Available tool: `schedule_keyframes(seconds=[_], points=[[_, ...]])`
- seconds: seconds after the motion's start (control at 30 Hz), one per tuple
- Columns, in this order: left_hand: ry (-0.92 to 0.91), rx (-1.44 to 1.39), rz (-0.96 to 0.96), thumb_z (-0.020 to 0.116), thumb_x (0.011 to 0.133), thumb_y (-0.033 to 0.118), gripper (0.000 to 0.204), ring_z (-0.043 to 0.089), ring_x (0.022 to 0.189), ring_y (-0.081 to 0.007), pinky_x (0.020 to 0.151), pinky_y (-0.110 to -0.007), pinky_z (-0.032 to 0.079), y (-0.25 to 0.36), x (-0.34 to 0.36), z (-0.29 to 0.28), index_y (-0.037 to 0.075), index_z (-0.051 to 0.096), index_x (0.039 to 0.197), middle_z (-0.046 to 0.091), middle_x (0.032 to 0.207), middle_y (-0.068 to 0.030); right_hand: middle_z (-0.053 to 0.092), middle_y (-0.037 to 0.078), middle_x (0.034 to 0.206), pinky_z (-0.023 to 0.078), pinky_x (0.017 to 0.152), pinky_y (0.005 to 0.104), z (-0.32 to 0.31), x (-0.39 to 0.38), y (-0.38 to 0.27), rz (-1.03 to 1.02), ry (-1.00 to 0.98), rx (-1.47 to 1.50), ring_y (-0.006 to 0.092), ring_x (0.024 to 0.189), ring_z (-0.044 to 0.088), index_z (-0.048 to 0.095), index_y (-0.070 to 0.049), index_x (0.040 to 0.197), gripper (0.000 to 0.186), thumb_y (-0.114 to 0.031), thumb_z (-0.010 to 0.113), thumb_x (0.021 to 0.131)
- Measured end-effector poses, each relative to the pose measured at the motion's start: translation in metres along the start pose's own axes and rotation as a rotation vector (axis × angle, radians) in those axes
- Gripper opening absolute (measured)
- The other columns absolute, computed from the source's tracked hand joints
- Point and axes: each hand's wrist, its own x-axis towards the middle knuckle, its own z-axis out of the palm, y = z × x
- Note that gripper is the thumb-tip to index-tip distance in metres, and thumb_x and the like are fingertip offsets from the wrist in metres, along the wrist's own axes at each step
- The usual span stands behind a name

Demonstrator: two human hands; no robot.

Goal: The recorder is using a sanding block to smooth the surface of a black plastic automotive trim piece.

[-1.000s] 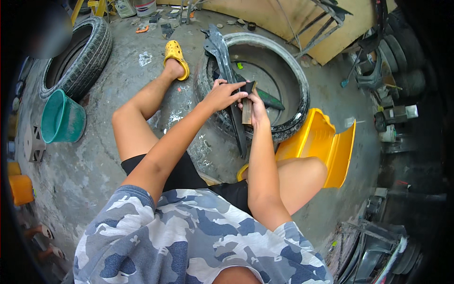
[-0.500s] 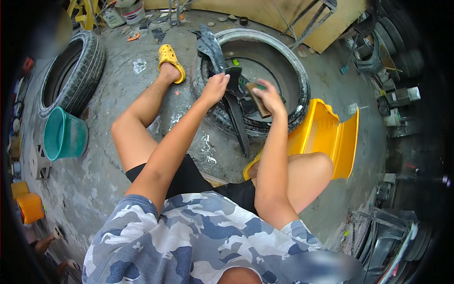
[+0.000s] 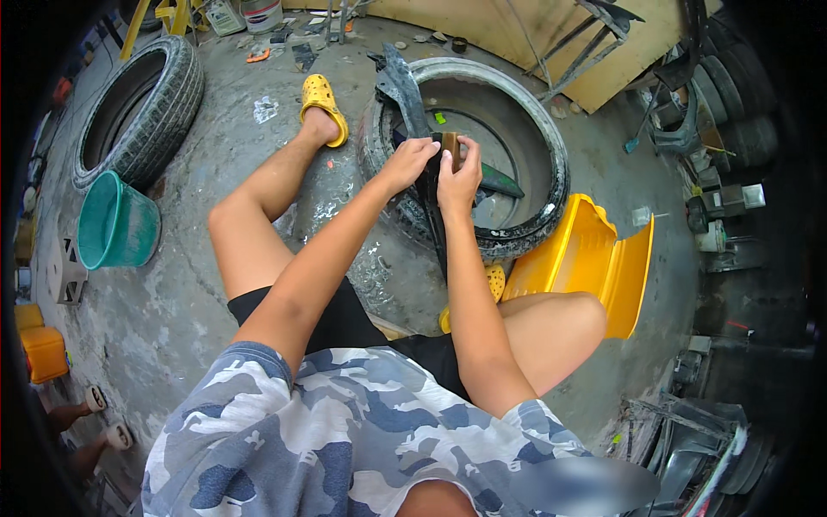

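Observation:
A long black plastic panel [image 3: 402, 86] lies across the left side of a tire lying flat like a basin [image 3: 551, 129]. My left hand [image 3: 403, 167] has its fingers closed on the panel's middle. Beside it, my right hand [image 3: 459, 181] grips a brown rectangular block [image 3: 451, 145] and holds it against the panel. Both hands are close together over the tire's left half. Behind my right wrist, a dark green piece [image 3: 501, 182] rests inside the tire. My hands hide the middle of the panel.
A yellow plastic panel [image 3: 560, 258] leans by my right leg. To the left are a teal bucket [image 3: 119, 221] and an upright tire [image 3: 142, 112]. Car parts [image 3: 685, 448] are piled at the lower right. A person's feet [image 3: 116, 435] show at the lower left.
My right hand has brought the brown block left and up, from over the tire's middle onto the black panel. My left hand stays on the panel. The whole view has shifted slightly.

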Motion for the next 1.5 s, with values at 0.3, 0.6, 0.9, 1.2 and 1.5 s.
schedule_keyframes(seconds=[0.3,0.6,0.9,1.2,1.5], points=[[-0.217,-0.361,-0.134,0.06,0.093,0.026,0.049,0.066,0.091,-0.0161,0.073,-0.032,0.055,0.005,0.001,-0.015,-0.01,0.054,0.126,0.065,0.112,-0.0148,0.058,0.003,0.081,0.045,0.064,0.026,-0.01,0.001,0.01,0.28,-0.09,0.434,0.0101,0.069,0.056,0.055,-0.006,0.115,0.028,-0.005,0.061,0.088],[-0.003,-0.063,-0.098,0.078,0.081,0.024,0.057,0.064,0.059,-0.0126,0.057,-0.025,0.051,0.031,-0.008,0.001,-0.009,0.055,0.123,0.069,0.076,-0.0104,0.058,0.005,0.092,0.045,0.081,0.0268,0.001,-0.001,0.025,0.376,-0.112,0.775,0.0126,0.088,0.055,0.052,-0.006,0.117,0.028,-0.011,0.062,0.092],[0.054,-0.102,-0.102,0.048,0.1,0.041,0.044,0.062,0.059,-0.0144,0.06,-0.026,0.048,0.024,0.002,-0.005,0.0,0.064,0.099,0.062,0.073,-0.0091,0.065,0.013,0.093,0.053,0.069,0.0281,-0.031,0.007,-0.004,0.634,-0.323,0.702,0.0176,0.078,0.064,0.045,-0.007,0.119,0.039,-0.006,0.068,0.087],[0.284,0.722,-0.026,0.075,0.079,0.035,0.056,0.055,0.106,-0.0356,0.094,-0.044,0.043,0.016,-0.022,-0.009,-0.001,0.054,0.115,0.051,0.114,-0.021,0.052,0.012,0.087,0.057,0.055,0.0362,-0.054,-0.004,0.011,0.789,-0.05,0.877,0.024,0.069,0.061,0.039,-0.009,0.127,0.048,0.0,0.058,0.084],[-0.045,-0.353,-0.702,0.048,0.099,0.029,0.03,0.061,0.053,-0.0169,0.044,-0.027,0.05,0.037,-0.033,-0.013,0.006,0.047,0.119,0.062,0.074,-0.0091,0.062,0.018,0.107,0.047,0.086,0.0419,-0.036,-0.022,0.004,0.283,-0.255,-0.015,0.0358,0.097,0.06,0.058,-0.004,0.115,0.035,-0.008,0.068,0.081]])
